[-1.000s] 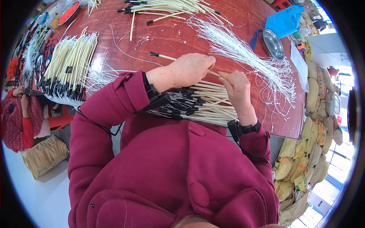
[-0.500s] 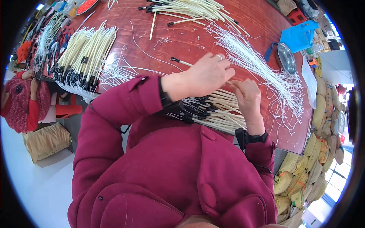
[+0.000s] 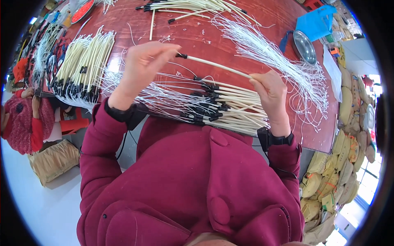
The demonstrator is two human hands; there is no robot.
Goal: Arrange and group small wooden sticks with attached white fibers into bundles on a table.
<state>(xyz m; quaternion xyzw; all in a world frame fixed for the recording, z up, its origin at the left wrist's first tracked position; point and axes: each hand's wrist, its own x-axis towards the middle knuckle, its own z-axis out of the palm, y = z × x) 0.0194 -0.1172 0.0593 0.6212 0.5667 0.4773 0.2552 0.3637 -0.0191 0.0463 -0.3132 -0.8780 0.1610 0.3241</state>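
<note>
Between my hands, above the table, stretches a thin cream tube with a black fitting at its left end. My left hand is closed in a pinch at that black end; whether a thin cord is also in its fingers I cannot make out. Thumb and fingers of my right hand pinch the tube's right end. Below it lies a pile of similar cream tubes with black ends, close to the table's near edge. White cords trail leftward from those black ends.
Another stack of tubes lies on the red table at left, more tubes at the far side. A bundle of white cords, a metal bowl and a blue container are at right. A person sits at left.
My left hand has moved away from my right, leftward, and the cream tube now spans between them. The pile of tubes and its cords below are more visible.
</note>
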